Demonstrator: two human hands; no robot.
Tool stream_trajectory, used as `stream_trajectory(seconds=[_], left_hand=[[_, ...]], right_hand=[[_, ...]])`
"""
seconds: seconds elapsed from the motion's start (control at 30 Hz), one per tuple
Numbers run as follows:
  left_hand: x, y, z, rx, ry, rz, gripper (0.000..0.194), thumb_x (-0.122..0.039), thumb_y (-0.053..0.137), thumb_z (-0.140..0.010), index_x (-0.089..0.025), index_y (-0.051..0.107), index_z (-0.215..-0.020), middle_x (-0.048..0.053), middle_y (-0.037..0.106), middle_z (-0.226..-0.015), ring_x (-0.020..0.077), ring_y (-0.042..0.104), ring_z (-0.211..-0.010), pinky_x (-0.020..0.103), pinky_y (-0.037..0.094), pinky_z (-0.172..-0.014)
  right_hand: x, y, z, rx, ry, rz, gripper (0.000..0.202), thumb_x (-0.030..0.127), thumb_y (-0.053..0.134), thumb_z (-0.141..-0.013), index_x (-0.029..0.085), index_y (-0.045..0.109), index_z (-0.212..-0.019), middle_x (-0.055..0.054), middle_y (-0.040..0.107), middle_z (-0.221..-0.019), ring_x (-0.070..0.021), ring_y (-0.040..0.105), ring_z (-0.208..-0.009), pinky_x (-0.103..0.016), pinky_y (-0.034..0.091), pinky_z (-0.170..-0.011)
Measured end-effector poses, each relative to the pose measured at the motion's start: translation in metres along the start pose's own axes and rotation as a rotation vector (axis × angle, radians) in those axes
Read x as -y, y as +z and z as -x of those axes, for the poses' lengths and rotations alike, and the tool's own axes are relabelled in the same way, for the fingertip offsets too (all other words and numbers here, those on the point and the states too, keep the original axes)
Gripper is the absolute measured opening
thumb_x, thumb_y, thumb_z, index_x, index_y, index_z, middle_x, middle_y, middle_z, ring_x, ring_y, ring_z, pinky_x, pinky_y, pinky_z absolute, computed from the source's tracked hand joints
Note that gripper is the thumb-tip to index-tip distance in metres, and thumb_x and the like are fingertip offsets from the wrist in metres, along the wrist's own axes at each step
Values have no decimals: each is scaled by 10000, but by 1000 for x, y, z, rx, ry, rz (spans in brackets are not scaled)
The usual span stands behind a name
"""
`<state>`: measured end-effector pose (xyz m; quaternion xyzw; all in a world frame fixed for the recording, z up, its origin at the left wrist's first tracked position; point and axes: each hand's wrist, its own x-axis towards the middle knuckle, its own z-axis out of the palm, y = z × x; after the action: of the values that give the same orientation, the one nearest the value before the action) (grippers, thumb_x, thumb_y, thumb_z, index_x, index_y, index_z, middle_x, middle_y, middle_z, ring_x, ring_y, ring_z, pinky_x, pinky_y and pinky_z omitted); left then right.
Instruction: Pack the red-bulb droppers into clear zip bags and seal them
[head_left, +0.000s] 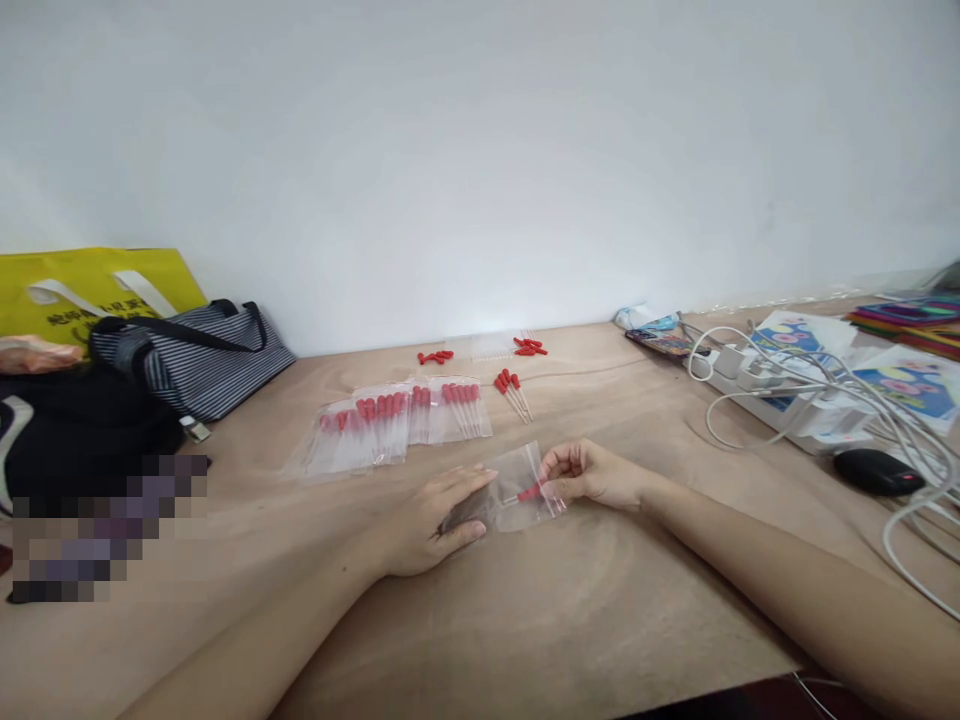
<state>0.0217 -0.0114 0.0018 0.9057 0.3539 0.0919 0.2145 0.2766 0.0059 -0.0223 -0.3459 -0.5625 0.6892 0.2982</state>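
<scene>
A small clear plastic bag (517, 465) lies low over the table between my hands. My left hand (431, 520) grips its left end between thumb and fingers. My right hand (596, 475) is closed at the bag's right edge, its fingertips pinching the red bulb end of a dropper (529, 493). The dropper's pale thin tube points left, inside or behind the clear film. Beyond my hands lie several loose droppers (512, 385) with red bulbs. To the left, several clear bags (457, 410) holding red-bulbed droppers overlap in a row.
Loose red bulbs (435, 357) and more red pieces (529, 347) lie near the wall. At right are a power strip (810, 425) with tangled white cables, a black mouse (877, 472) and printed sheets. A striped bag (202, 360) and yellow bag (150, 265) stand at left.
</scene>
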Motion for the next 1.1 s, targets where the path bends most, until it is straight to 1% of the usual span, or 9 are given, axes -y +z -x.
stream_trajectory(seconds=[0.13,0.3,0.5,0.63,0.73,0.87,0.97,1.03,1.1], left_hand=[[0,-4,2,-2,19,-5,525,-412,448,-826,-263,280,-1301,30,321,-1359,211,295,-1243,402,283,-1017],[4,-10,6,33,-31,-12,461,-413,458,-819,-288,364,-1253,1,414,-1301,208,364,-1202,394,306,-1003],[9,-6,4,-19,-74,-9,369,-321,417,-852,-311,403,-1220,-29,479,-1244,176,435,-1144,364,350,-971],[10,-5,4,-41,-53,1,378,-351,440,-840,-300,415,-1214,-19,494,-1231,173,446,-1133,356,357,-968],[7,-6,3,-32,-7,-12,392,-370,458,-828,-276,435,-1207,-1,434,-1286,190,368,-1199,380,307,-1007],[3,-7,3,1,14,-19,417,-379,447,-831,-273,409,-1233,13,365,-1335,206,309,-1237,410,284,-1016],[4,-7,4,18,0,-24,420,-389,438,-835,-283,399,-1240,12,354,-1342,206,299,-1243,416,275,-1020],[4,-6,4,22,-10,-24,422,-395,442,-833,-289,399,-1239,9,356,-1340,207,294,-1245,417,267,-1024],[5,-6,5,24,-11,-14,420,-396,446,-832,-296,401,-1237,5,361,-1337,209,296,-1244,418,263,-1027]], right_hand=[[-1,-9,0,-80,59,-6,310,281,776,-485,112,597,-673,6,618,-571,-74,549,-487,-225,465,-535],[2,-27,2,-160,55,52,308,285,790,-437,110,610,-615,6,616,-543,-78,549,-469,-222,463,-510],[2,-24,0,-169,18,156,306,304,789,-423,120,563,-516,22,577,-470,-74,518,-436,-202,425,-462],[2,-22,-1,-133,-9,205,315,322,784,-428,119,562,-522,25,572,-481,-69,506,-443,-188,401,-452],[2,-24,-1,-95,-21,244,313,348,765,-464,117,620,-618,19,591,-546,-63,506,-480,-187,406,-488],[5,-32,1,9,-34,289,264,342,733,-526,128,633,-645,15,596,-590,-68,516,-519,-199,414,-527],[11,-42,-3,49,-1,329,226,292,734,-522,133,625,-639,16,595,-589,-73,526,-533,-199,419,-532],[16,-50,-12,-33,22,345,212,262,731,-522,134,618,-649,17,592,-586,-71,523,-528,-192,421,-521],[20,-57,-27,-237,39,344,166,235,704,-563,136,592,-636,17,580,-567,-67,516,-506,-186,422,-503]])
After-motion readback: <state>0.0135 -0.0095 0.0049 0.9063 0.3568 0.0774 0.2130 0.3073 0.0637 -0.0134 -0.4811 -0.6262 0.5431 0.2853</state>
